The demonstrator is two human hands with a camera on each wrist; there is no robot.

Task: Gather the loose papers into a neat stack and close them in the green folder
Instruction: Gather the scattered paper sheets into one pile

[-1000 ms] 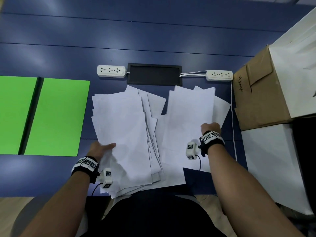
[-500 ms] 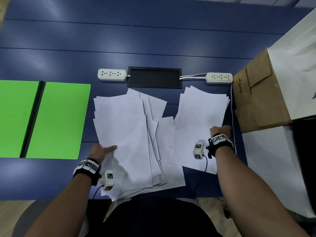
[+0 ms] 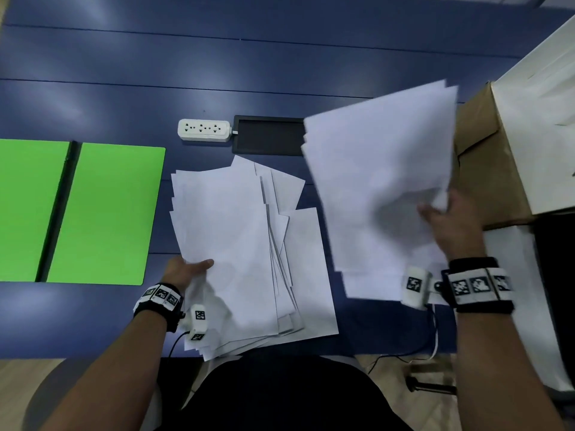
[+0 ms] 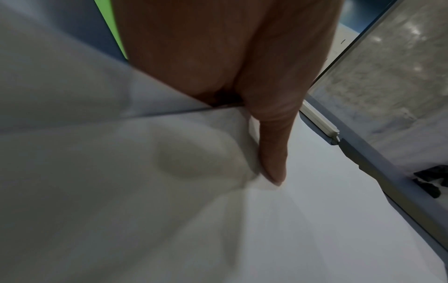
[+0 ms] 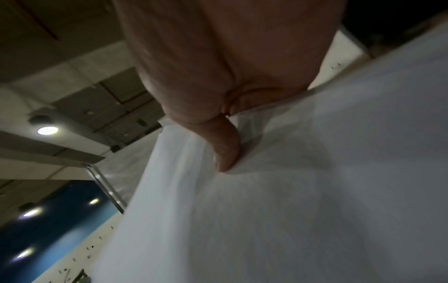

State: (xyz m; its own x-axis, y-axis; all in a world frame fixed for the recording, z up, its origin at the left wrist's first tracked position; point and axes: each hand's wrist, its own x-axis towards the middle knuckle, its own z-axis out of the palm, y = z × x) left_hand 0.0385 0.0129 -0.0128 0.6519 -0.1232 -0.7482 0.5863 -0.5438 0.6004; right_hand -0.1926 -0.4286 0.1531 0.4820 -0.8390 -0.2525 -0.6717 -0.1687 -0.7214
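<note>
Fingers [image 5: 226, 151] of the right hand [image 3: 451, 219] are pinching a lifted sheaf [image 3: 379, 188], probably to merge it with the pile [image 3: 230, 244] the left hand [image 3: 186, 270] is gripping

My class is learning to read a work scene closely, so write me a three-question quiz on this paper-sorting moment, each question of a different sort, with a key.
1. True or false: the flat bright green folder lies open on the dark blue table.
2. Which hand holds the lifted bundle of white paper sheets? A left hand B right hand
3. Fill in: the white power strip lies left of a ____ rectangular panel.

Key: 1 true; 2 B; 3 black
</note>
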